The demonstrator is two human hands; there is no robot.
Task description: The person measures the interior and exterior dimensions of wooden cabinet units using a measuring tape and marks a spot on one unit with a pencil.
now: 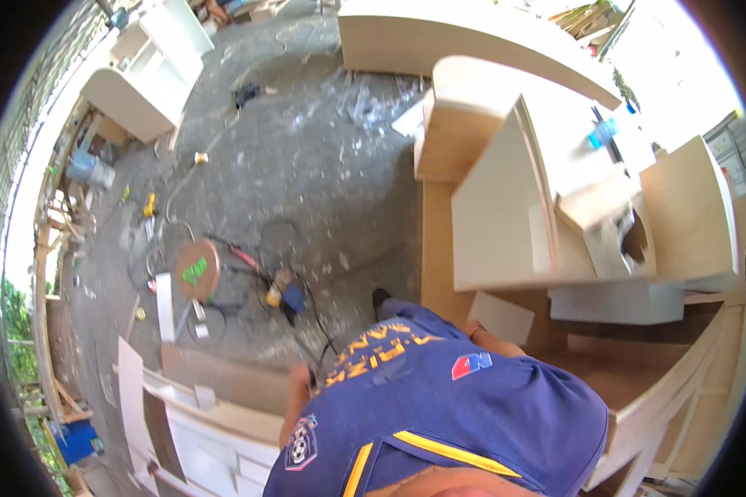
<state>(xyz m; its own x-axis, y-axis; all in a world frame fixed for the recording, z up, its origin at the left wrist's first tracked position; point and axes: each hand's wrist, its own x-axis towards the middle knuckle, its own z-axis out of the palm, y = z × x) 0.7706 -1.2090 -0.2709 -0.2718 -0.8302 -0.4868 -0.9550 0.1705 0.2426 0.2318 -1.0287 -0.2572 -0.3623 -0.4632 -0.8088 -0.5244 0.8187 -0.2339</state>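
Observation:
My left hand (298, 378) hangs low on the left side of my body, close to the edge of a low white cabinet piece (240, 421). Motion smears its fingers, so its grip does not show. A dark band circles that wrist. My right hand (474, 329) is at the right of my body, mostly hidden, with a thin band at the wrist. Beside it lies a small pale square board (502, 318), tilted over the wooden base. Whether the fingers touch this board cannot be made out.
A large unfinished wood cabinet (497, 219) stands at the right, with a blue-labelled bottle (603, 134) on top. On the floor ahead are a round brown stool (198, 270), a yellow tool (149, 205), cables and a blue-and-yellow tool (292, 296). White furniture (141, 99) stands far left.

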